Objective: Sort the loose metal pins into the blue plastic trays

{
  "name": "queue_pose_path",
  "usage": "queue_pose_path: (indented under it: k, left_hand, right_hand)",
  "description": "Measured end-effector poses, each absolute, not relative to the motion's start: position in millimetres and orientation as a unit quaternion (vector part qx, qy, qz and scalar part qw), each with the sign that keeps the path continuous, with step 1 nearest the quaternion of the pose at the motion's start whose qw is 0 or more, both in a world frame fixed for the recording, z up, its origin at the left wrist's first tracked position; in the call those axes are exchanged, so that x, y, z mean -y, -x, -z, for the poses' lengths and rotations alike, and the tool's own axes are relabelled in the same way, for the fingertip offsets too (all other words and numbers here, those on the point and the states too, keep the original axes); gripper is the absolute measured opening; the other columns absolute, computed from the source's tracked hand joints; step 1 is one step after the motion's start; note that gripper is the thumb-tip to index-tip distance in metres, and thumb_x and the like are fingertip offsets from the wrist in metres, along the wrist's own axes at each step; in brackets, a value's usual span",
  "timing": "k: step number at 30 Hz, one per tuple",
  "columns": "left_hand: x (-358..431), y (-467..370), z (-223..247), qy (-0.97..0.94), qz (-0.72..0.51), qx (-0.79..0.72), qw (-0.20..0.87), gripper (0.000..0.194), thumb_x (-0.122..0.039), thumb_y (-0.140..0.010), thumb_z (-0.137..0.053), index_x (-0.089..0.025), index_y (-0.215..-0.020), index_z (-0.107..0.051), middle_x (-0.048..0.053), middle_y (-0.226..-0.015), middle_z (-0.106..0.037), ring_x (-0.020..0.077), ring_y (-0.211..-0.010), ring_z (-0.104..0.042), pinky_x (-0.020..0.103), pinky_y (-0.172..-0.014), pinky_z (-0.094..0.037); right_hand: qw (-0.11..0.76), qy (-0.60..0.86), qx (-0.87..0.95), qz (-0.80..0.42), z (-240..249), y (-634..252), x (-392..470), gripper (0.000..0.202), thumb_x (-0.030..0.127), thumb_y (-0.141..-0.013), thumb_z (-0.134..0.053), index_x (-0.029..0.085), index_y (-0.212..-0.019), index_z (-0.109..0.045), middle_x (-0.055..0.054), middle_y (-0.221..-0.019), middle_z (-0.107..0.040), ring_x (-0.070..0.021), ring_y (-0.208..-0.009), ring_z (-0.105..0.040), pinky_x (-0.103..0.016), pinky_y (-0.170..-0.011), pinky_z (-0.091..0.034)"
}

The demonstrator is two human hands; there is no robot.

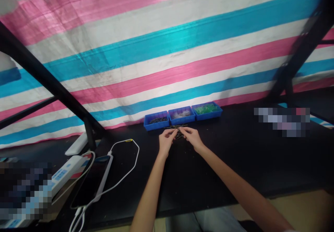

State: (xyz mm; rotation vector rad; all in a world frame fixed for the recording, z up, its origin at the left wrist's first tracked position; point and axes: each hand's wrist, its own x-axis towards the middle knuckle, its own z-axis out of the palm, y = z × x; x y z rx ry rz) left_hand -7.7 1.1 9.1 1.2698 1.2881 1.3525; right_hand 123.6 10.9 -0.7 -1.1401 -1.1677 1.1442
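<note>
My left hand (pixel 167 142) and my right hand (pixel 192 137) are close together over the black table, fingers pinched, fingertips nearly meeting. A loose pile of thin, dark, stick-like pieces (pixel 179 135) lies between and just beyond the fingertips. What each hand pinches is too small to make out. Right behind the hands stand three blue bins in a row. The left bin (pixel 157 126) holds small dark thin pieces, the middle bin (pixel 182 118) has clear or whitish pieces, and the right bin (pixel 207 117) contains green pieces.
On the left lie a phone (pixel 92 181) with a white cable (pixel 137 153) looping toward the middle, and a white power strip (pixel 66 172). Black slanted frame bars (pixel 56 80) rise at both sides. A striped sheet (pixel 167 68) hangs behind the table (pixel 224 169).
</note>
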Motion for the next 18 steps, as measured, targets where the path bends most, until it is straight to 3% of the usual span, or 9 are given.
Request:
queue_pose_path:
  k: [6, 12, 18]
  left_hand:
    - [1.6, 6.9, -12.4, -0.473, -0.563, -0.506, 0.451, 0.038, -0.041, -0.062, -0.067, -0.01, -0.084, -0.067, 0.002, -0.064, -0.058, 0.0061, -0.051, -0.046, 0.016, -0.039, -0.03]
    - [-0.2, 7.8, -9.6, -0.469, -0.568, -0.511, 0.443, 0.04, -0.043, -0.063, -0.066, -0.011, -0.086, -0.065, 0.0, -0.056, -0.054, 0.0063, -0.046, -0.044, 0.017, -0.039, -0.029]
    - [-0.7, 7.0, -4.4, -0.542, -0.552, -0.513, 0.373, 0.032, -0.043, -0.066, -0.063, -0.013, -0.078, -0.067, 0.005, -0.076, -0.063, 0.0067, -0.049, -0.047, 0.02, -0.045, -0.036]
  right_hand:
    - [0.478, 0.443, 0.547, -0.525, -1.4, -117.1, -4.5, 0.03, 0.04, -0.063, -0.065, 0.012, -0.076, -0.068, -0.002, -0.061, -0.06, -0.0076, -0.047, -0.045, -0.02, -0.042, -0.032]
    - [0.481, 0.452, 0.538, -0.524, -1.5, -118.1, -5.9, 0.034, 0.042, -0.064, -0.064, 0.013, -0.081, -0.068, 0.0, -0.054, -0.054, -0.0077, -0.046, -0.042, -0.02, -0.041, -0.029]
    - [0.527, 0.473, 0.48, -0.518, -0.3, -122.6, -11.3, 0.041, 0.049, -0.06, -0.066, 0.014, -0.083, -0.067, 0.004, -0.049, -0.046, -0.0066, -0.044, -0.038, -0.019, -0.039, -0.025]
